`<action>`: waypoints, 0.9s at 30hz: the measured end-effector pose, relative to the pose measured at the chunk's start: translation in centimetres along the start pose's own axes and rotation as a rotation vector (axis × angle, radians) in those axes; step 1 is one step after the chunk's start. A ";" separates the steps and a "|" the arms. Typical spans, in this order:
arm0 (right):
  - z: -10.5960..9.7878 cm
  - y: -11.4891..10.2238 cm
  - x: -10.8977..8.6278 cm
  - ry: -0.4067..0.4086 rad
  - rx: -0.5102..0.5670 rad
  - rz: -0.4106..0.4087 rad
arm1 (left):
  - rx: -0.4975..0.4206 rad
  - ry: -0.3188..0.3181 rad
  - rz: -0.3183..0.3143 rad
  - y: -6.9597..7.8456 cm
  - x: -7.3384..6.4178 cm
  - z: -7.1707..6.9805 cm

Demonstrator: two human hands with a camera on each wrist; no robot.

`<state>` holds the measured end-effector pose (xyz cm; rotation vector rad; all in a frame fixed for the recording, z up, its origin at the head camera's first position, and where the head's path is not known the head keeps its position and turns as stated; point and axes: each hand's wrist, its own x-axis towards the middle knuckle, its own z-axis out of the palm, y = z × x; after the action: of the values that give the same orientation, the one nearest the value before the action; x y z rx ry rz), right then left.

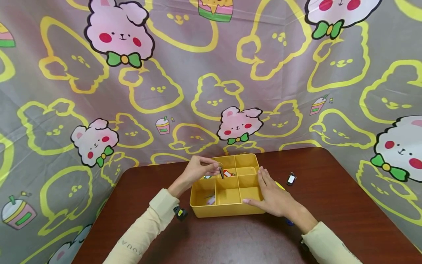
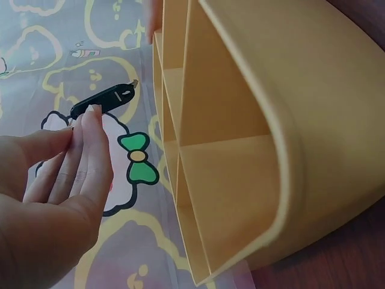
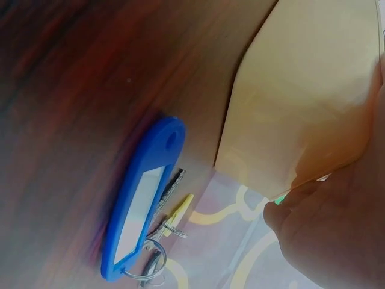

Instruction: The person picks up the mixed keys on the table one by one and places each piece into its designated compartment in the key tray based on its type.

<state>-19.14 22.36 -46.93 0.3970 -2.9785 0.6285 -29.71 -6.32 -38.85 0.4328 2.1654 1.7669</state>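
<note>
My left hand (image 1: 196, 170) pinches a black key tag (image 1: 222, 173) between thumb and fingertips, above the yellow divided box (image 1: 227, 211). In the left wrist view the tag (image 2: 107, 100) sticks out past the fingertips, dark and oblong with a slot near its far end. The right hand (image 1: 276, 198) rests with straight fingers along the box's right rim, its thumb over the front corner. Inside the box, a red key tag (image 1: 227, 173) lies in the back middle compartment and a pale lilac tag (image 1: 211, 200) in the front left one.
On the brown table (image 1: 333, 198), right of the box, lies a black key tag with a white label (image 1: 291, 179). A yellow tag (image 1: 280, 186) shows partly behind the right hand. Near that wrist lies a blue key tag (image 3: 137, 205) with ring and keys. Patterned cloth (image 1: 184, 84) hangs behind.
</note>
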 end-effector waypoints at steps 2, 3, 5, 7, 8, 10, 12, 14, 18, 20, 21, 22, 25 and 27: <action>0.0 0.0 0.0 0.000 -0.001 0.000 | 0.007 -0.008 -0.007 0.0 0.0 0.2; 0.0 0.0 -0.1 0.001 -0.002 0.001 | 0.009 -0.013 -0.009 -0.1 0.1 0.3; 0.0 0.0 -0.1 -0.001 0.001 0.003 | 0.014 -0.027 -0.017 -0.1 0.1 0.4; 0.0 0.0 -0.1 -0.002 0.005 0.006 | 0.019 -0.042 -0.016 -0.2 0.2 0.5; -0.1 0.0 -0.1 -0.004 0.007 0.008 | 0.019 -0.046 -0.016 -0.2 0.2 0.5; -0.1 -0.1 -0.1 -0.006 0.012 0.011 | 0.023 -0.055 -0.014 -0.2 0.2 0.6; -0.2 -0.1 -0.1 -0.008 0.016 0.013 | 0.029 -0.061 -0.011 -0.2 0.2 0.7; -0.2 -0.1 0.0 -0.012 0.019 0.014 | 0.031 -0.063 -0.014 -0.2 0.2 0.8; -0.2 -0.1 0.0 -0.017 0.022 0.018 | 0.042 -0.076 -0.013 -0.3 0.1 1.1; -0.2 -0.1 0.0 -0.018 0.023 0.019 | 0.045 -0.083 -0.009 -0.4 0.2 1.2; -0.2 -0.1 0.0 -0.018 0.021 0.020 | 0.049 -0.089 -0.007 -0.4 0.2 1.3; -0.3 0.0 0.0 -0.017 0.021 0.020 | 0.056 -0.094 -0.007 -0.4 0.2 1.3; -0.2 0.0 0.0 -0.015 0.020 0.020 | 0.073 -0.108 -0.007 -0.6 0.2 1.5; -0.2 0.0 0.0 -0.016 0.021 0.021 | 0.081 -0.114 -0.012 -0.7 0.2 1.6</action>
<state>-19.09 22.41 -46.78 0.3747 -2.9976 0.6621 -29.23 -4.93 -39.87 0.5257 2.1602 1.6122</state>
